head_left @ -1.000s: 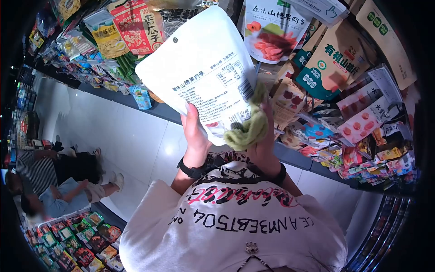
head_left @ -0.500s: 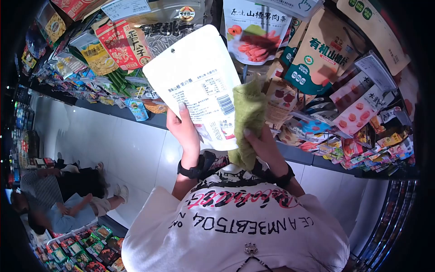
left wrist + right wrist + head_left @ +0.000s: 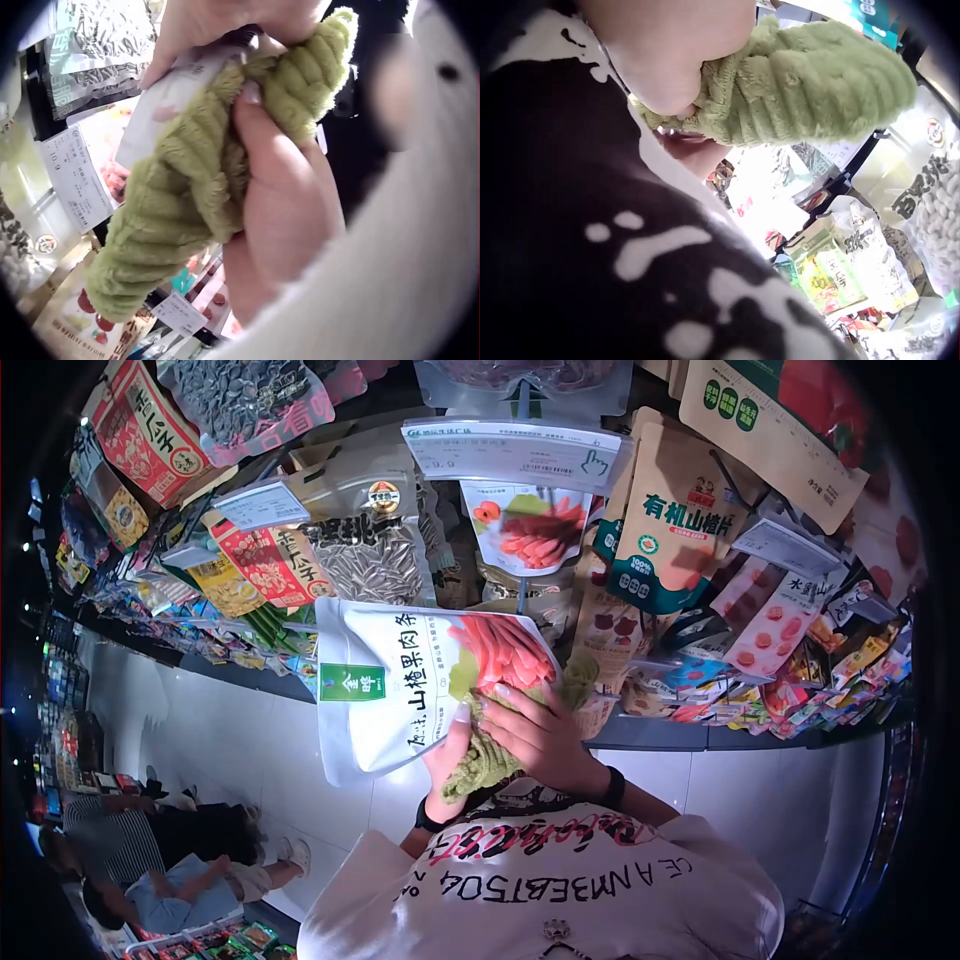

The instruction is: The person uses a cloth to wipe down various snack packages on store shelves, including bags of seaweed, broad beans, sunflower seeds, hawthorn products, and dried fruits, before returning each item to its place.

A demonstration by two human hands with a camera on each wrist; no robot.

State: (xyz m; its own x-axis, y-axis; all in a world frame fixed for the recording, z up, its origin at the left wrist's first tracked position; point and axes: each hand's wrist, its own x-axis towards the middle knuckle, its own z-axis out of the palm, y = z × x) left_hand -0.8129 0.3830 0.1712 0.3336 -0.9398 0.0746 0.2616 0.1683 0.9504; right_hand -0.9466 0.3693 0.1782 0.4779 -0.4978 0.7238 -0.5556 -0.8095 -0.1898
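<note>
A white pouch (image 3: 385,705) with a picture of red fruit strips and a green label lies sideways, front up, in the head view. My left hand (image 3: 445,765) grips its lower edge, thumb on the front. My right hand (image 3: 545,738) lies across the pouch's right part with fingers spread over the front. Under it a green ribbed plush cloth (image 3: 485,765) is bunched; in the left wrist view the right hand (image 3: 285,187) has its thumb pressed into the cloth (image 3: 165,217). The right wrist view shows the cloth (image 3: 825,82) sticking out beyond that hand (image 3: 675,49).
Hanging snack bags, such as a green and brown pouch (image 3: 680,530) and a bag of seeds (image 3: 370,550), fill the shelves ahead. A price tag (image 3: 515,452) juts out above the pouch. People (image 3: 180,860) are at the lower left beside the tiled floor.
The pouch has turned from its printed back to its picture side and lies sideways, lower down. The right hand has moved onto its front. The shelf view has shifted.
</note>
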